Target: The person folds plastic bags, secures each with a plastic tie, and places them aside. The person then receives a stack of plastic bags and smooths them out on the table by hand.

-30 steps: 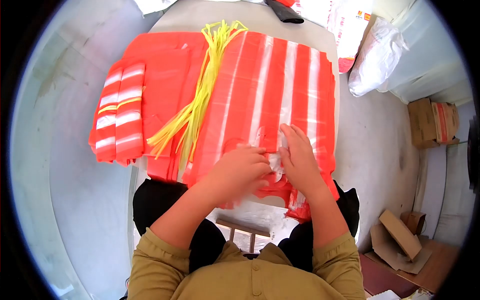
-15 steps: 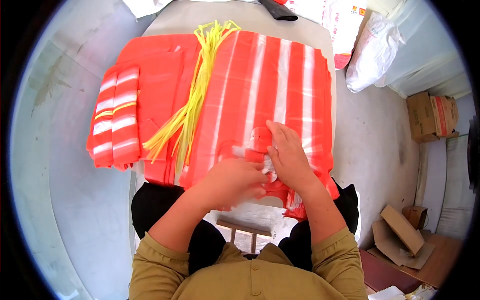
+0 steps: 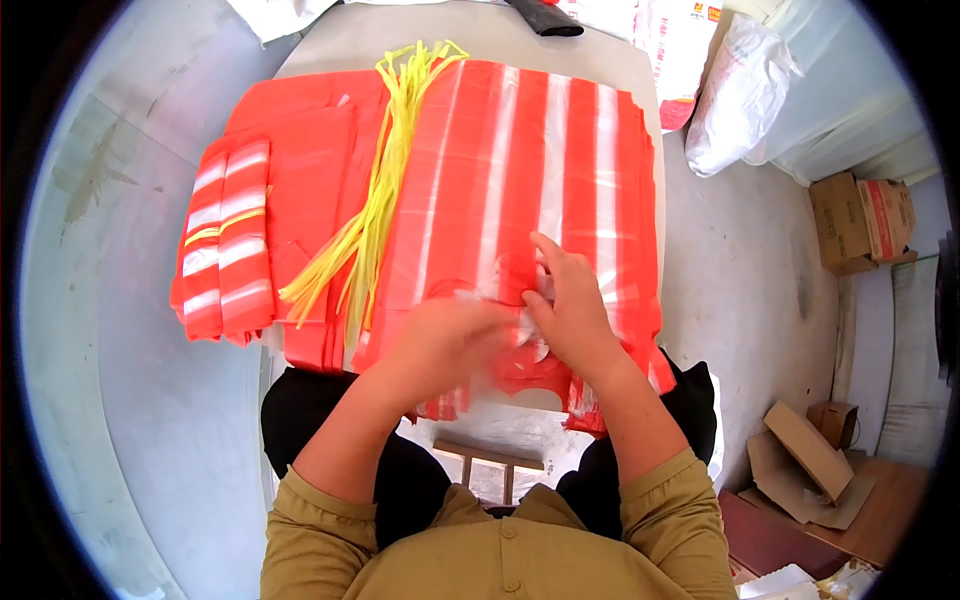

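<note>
A stack of red-and-white striped plastic bags (image 3: 520, 150) lies flat in front of me, its near edge crumpled and cut out in a curve. My right hand (image 3: 570, 305) rests on the lower part of the stack, thumb and forefinger apart on the plastic. Over the near edge, just left of it, is my left hand (image 3: 445, 340), its fingers smeared by motion. A bundle of yellow plastic strips (image 3: 390, 190) lies along the stack's left side. Further left, folded striped bags (image 3: 225, 240) with a yellow band around them sit on more red bags (image 3: 310, 150).
The bags lie on a pale table (image 3: 400, 35). Beyond its right side stands a white sack (image 3: 742, 95). Cardboard boxes (image 3: 860, 225) are on the far right, with an opened carton (image 3: 805, 470) lower down. A wooden frame (image 3: 488, 462) shows between my knees.
My left hand has moved slightly up and left across the near edge. My right hand stays at about the same place on the bags, its fingers a little more spread. The view has shifted slightly.
</note>
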The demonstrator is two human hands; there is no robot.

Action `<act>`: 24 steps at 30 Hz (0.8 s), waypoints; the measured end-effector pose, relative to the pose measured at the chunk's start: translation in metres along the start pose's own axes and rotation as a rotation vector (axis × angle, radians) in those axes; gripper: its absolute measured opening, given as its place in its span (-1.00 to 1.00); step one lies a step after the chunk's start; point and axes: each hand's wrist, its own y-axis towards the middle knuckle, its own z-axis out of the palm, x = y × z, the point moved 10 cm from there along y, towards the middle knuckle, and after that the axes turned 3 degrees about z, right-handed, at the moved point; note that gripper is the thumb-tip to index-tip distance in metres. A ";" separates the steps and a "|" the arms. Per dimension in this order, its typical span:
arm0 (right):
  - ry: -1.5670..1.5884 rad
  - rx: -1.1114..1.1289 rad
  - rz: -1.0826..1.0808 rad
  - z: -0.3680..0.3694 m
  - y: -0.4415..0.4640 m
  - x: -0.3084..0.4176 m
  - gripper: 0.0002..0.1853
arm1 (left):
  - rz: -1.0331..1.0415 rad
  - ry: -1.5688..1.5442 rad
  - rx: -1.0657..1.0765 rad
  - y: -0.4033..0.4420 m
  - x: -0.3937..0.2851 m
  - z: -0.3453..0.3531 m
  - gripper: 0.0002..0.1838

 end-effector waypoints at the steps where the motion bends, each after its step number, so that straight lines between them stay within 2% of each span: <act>1: 0.090 0.030 0.103 0.002 0.000 -0.009 -0.37 | 0.000 -0.020 -0.114 0.001 0.005 -0.009 -0.65; 5: 0.352 0.054 0.185 0.004 -0.004 -0.022 -0.36 | -0.063 0.042 -0.433 0.003 -0.005 -0.046 -0.63; 8: 0.487 0.131 0.202 0.005 -0.007 -0.021 -0.35 | 0.003 0.051 -0.446 0.011 0.001 -0.036 -0.69; 10: 0.486 0.172 0.210 0.003 -0.009 -0.014 -0.34 | -0.036 0.149 -0.342 0.019 0.011 -0.025 -0.73; 12: 0.275 -0.015 -0.026 -0.014 -0.002 0.001 -0.35 | -0.040 0.186 -0.300 0.024 0.012 -0.020 -0.77; 14: 0.305 -0.053 -0.017 -0.016 -0.003 0.001 -0.42 | -0.012 0.168 -0.321 0.024 0.008 -0.020 -0.81; 15: 0.443 0.004 0.108 -0.010 -0.005 -0.005 -0.47 | 0.014 0.120 -0.323 0.024 0.008 -0.019 -0.82; 17: 0.529 0.078 0.201 -0.003 -0.008 -0.013 -0.58 | 0.069 0.022 -0.321 0.025 0.009 -0.017 -0.84; 20: 0.440 0.086 0.150 -0.003 -0.005 -0.017 -0.72 | -0.087 -0.184 -0.360 0.015 0.024 -0.021 -0.83; 23: 0.525 0.014 0.210 -0.007 -0.005 -0.024 -0.83 | -0.141 -0.219 -0.634 -0.001 0.025 -0.062 -0.80; 24: 0.582 0.006 0.236 -0.008 -0.005 -0.025 -0.87 | -0.097 -0.072 -0.689 -0.007 0.029 -0.075 -0.76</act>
